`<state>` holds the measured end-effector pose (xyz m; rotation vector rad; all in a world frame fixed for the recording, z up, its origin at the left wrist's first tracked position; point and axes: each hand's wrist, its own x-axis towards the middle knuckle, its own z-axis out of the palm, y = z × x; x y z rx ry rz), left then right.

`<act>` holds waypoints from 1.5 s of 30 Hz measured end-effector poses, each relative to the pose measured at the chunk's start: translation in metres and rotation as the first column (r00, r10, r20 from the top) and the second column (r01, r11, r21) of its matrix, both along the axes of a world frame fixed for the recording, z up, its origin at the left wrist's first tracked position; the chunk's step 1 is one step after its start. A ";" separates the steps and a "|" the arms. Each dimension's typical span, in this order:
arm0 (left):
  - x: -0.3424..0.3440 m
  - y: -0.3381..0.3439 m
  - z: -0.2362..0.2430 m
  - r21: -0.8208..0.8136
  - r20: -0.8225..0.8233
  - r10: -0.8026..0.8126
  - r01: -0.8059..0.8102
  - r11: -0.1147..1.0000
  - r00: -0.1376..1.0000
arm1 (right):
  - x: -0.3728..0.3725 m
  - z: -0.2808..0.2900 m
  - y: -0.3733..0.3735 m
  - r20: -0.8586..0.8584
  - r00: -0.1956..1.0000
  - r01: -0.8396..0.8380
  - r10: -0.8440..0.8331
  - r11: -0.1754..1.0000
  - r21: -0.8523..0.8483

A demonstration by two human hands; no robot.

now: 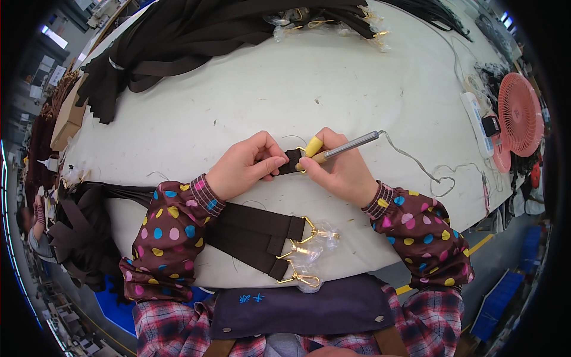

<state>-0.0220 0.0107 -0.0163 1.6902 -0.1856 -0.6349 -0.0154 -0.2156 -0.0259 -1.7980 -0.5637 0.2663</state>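
Strap end (291,160), dark brown, sits pinched between both hands at the middle of the white table (333,83); its tip is mostly hidden by fingers. Left hand (247,166) closes thumb and fingers on it. Right hand (339,172) is wrapped around a metal pen-like tool (351,144) with a yellow tip pressed at the strap, its cord trailing right. Nearer the person, more brown straps (256,229) with gold clasps lie. Beyond, dark straps are heaped; right of the strap end, a pink fan (518,113) stands at the table's edge.
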 end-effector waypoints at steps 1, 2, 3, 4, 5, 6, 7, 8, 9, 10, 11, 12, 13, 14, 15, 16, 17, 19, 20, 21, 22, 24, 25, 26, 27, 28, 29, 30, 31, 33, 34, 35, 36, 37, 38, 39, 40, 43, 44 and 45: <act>0.000 -0.001 0.000 -0.030 -0.011 0.002 -0.002 1.000 1.000 | 0.001 -0.001 0.000 0.029 1.000 -0.002 0.003 0.999 -0.039; 0.000 0.000 0.000 -0.036 -0.011 0.005 -0.005 0.999 1.000 | 0.001 -0.001 0.000 0.054 0.999 0.004 -0.002 0.999 -0.049; 0.000 0.000 -0.001 -0.042 -0.012 0.008 -0.008 0.999 1.000 | 0.001 0.000 0.000 0.078 0.997 0.011 -0.006 0.998 -0.060; 0.000 0.000 -0.002 -0.048 -0.013 0.011 -0.011 0.999 1.000 | 0.001 0.000 0.001 0.103 0.995 0.018 -0.011 0.997 -0.070; 0.000 0.000 -0.003 -0.050 -0.010 0.013 -0.013 0.999 1.000 | 0.001 -0.001 0.001 0.098 0.995 0.023 -0.016 0.998 -0.063; 0.000 0.000 -0.004 -0.053 -0.007 0.015 -0.015 0.999 1.000 | 0.000 -0.002 0.001 0.093 0.995 0.027 -0.022 0.998 -0.056; 0.000 0.000 -0.004 -0.055 -0.003 0.016 -0.017 0.998 1.000 | 0.000 -0.002 0.001 0.087 0.996 0.032 -0.028 0.998 -0.048; 0.000 0.000 -0.004 -0.053 -0.007 0.020 -0.020 0.998 1.000 | 0.000 -0.001 0.001 0.097 0.995 0.034 -0.029 0.998 -0.059; 0.000 -0.001 -0.004 -0.052 -0.010 0.024 -0.024 0.998 1.000 | 0.000 0.000 0.001 0.107 0.994 0.036 -0.029 0.997 -0.069; 0.000 -0.001 -0.004 -0.050 -0.014 0.027 -0.028 0.998 1.000 | 0.000 0.001 0.001 0.116 0.993 0.038 -0.029 0.996 -0.079; 0.000 -0.001 -0.003 -0.045 -0.012 0.026 -0.027 0.999 1.000 | 0.000 0.001 0.001 0.118 0.992 0.041 -0.032 0.996 -0.079; 0.000 -0.001 -0.003 -0.040 -0.010 0.025 -0.026 0.999 1.000 | 0.000 0.001 0.002 0.121 0.992 0.044 -0.035 0.996 -0.079; 0.000 -0.001 -0.003 -0.035 -0.007 0.024 -0.025 0.999 1.000 | 0.000 0.001 0.002 0.123 0.992 0.047 -0.037 0.996 -0.079; 0.000 -0.002 -0.003 -0.038 -0.007 0.031 -0.031 0.999 1.000 | 0.000 0.001 0.002 0.135 0.990 0.048 -0.037 0.995 -0.083; 0.000 -0.002 -0.003 -0.042 -0.008 0.037 -0.037 0.998 0.999 | 0.000 0.001 0.002 0.147 0.989 0.049 -0.036 0.995 -0.087; 0.000 -0.002 -0.003 -0.045 -0.008 0.043 -0.043 0.998 0.999 | 0.000 0.001 0.002 0.159 0.987 0.051 -0.036 0.994 -0.092; 0.000 -0.002 -0.003 -0.043 -0.006 0.043 -0.043 0.998 0.999 | 0.000 0.000 0.002 0.157 0.987 0.051 -0.036 0.995 -0.091; 0.000 -0.003 -0.003 -0.039 -0.002 0.041 -0.041 0.998 0.999 | 0.001 -0.002 0.002 0.155 0.987 0.051 -0.037 0.995 -0.089; 0.000 -0.002 -0.003 -0.035 -0.002 0.035 -0.035 0.999 0.999 | 0.001 -0.002 0.002 0.152 0.988 0.048 -0.034 0.995 -0.090; 0.000 -0.002 -0.004 -0.032 -0.001 0.028 -0.028 0.999 1.000 | 0.001 -0.001 0.002 0.150 0.988 0.046 -0.032 0.995 -0.091; 0.000 -0.001 -0.004 -0.029 0.000 0.021 -0.021 0.999 1.000 | 0.001 -0.001 0.002 0.147 0.989 0.044 -0.030 0.995 -0.092; 0.001 -0.002 -0.003 -0.032 -0.009 0.021 -0.021 0.999 1.000 | 0.002 -0.003 0.002 0.149 0.988 0.042 -0.029 0.995 -0.087; 0.001 -0.002 -0.003 -0.034 -0.013 0.021 -0.021 0.999 1.000 | 0.002 -0.004 0.002 0.150 0.988 0.042 -0.029 0.996 -0.085; 0.001 -0.002 -0.003 -0.033 -0.017 0.025 -0.025 0.999 1.000 | 0.002 -0.004 0.002 0.129 0.991 0.043 -0.033 0.996 -0.072; 0.001 -0.002 -0.003 -0.033 -0.020 0.028 -0.029 0.999 0.999 | 0.001 -0.005 0.002 0.108 0.993 0.044 -0.037 0.997 -0.059; 0.001 -0.002 -0.004 -0.032 -0.023 0.032 -0.033 0.999 0.999 | 0.001 -0.005 0.002 0.087 0.995 0.045 -0.041 0.998 -0.046; 0.002 -0.003 -0.002 0.013 0.010 0.023 -0.023 1.000 1.000 | 0.000 -0.002 0.002 0.043 0.996 0.072 -0.073 0.997 0.028; 0.002 -0.005 0.001 0.058 0.043 0.013 -0.015 0.998 0.999 | -0.002 0.004 0.002 -0.003 0.995 0.101 -0.101 0.990 0.102; 0.002 -0.007 0.003 0.104 0.075 0.001 -0.009 0.995 0.997 | -0.003 0.007 0.003 -0.050 0.991 0.133 -0.126 0.976 0.173; 0.005 -0.015 0.006 0.277 0.312 -0.117 0.028 0.960 0.943 | 0.001 0.002 -0.003 -0.030 0.986 0.165 -0.162 0.972 0.169; 0.007 -0.019 0.007 0.363 0.414 -0.188 0.027 0.931 0.890 | 0.002 -0.001 -0.005 -0.019 0.983 0.181 -0.180 0.969 0.167; 0.010 -0.022 0.008 0.387 0.395 -0.195 0.030 0.922 0.898 | 0.004 -0.002 -0.005 -0.005 0.983 0.183 -0.185 0.969 0.164; 0.013 -0.024 0.009 0.411 0.376 -0.201 0.032 0.911 0.905 | 0.005 -0.002 -0.006 0.010 0.982 0.185 -0.189 0.969 0.161; 0.014 -0.025 0.010 0.434 0.356 -0.207 0.035 0.900 0.911 | 0.005 -0.002 -0.006 0.025 0.981 0.187 -0.193 0.970 0.158; 0.014 -0.026 0.011 0.407 0.292 -0.142 0.012 0.913 0.946 | 0.005 -0.001 -0.005 0.003 0.983 0.182 -0.185 0.969 0.165; 0.014 -0.026 0.013 0.381 0.224 -0.077 -0.014 0.924 0.972 | 0.005 0.002 -0.003 -0.018 0.984 0.177 -0.176 0.969 0.173; 0.014 -0.027 0.014 0.357 0.152 -0.013 -0.043 0.933 0.988 | 0.005 0.003 -0.002 -0.039 0.985 0.172 -0.167 0.969 0.180; 0.012 -0.025 0.008 0.213 0.083 0.134 -0.149 0.966 0.988 | 0.007 0.001 -0.001 -0.066 0.989 0.141 -0.135 0.984 0.109; 0.012 -0.023 0.004 0.169 0.074 0.152 -0.163 0.972 0.986 | 0.007 0.001 -0.001 -0.039 0.990 0.140 -0.137 0.985 0.097; 0.013 -0.021 0.000 0.124 0.064 0.170 -0.177 0.976 0.983 | 0.008 -0.001 0.000 -0.013 0.990 0.140 -0.139 0.987 0.085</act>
